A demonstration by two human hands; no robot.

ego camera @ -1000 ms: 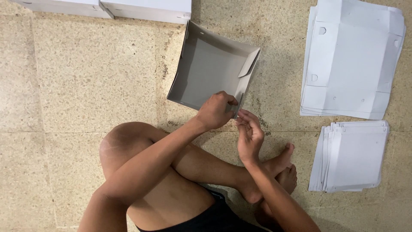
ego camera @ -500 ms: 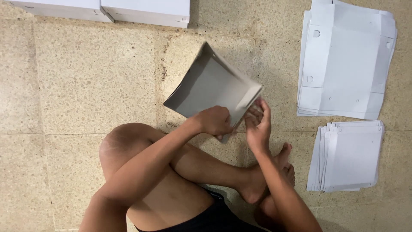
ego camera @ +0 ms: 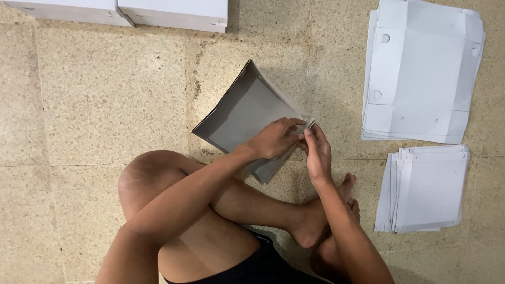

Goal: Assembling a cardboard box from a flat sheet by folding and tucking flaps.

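I sit cross-legged on a stone floor with a half-folded grey cardboard box (ego camera: pixel 242 118) in front of my knees, its open inside facing up. My left hand (ego camera: pixel 273 141) lies over the box's near right wall and grips it. My right hand (ego camera: pixel 317 152) pinches the box's right corner flap between thumb and fingers, just beside the left hand. The two hands almost touch at that corner.
A stack of large flat white box blanks (ego camera: pixel 423 73) lies at the upper right, a smaller stack of white sheets (ego camera: pixel 428 186) below it. Two finished white boxes (ego camera: pixel 173 13) sit along the top edge. My bare feet (ego camera: pixel 326 221) rest under the hands.
The box has been turned counter-clockwise and pulled closer, so a different corner now faces my hands. Both hands shifted onto that right corner.
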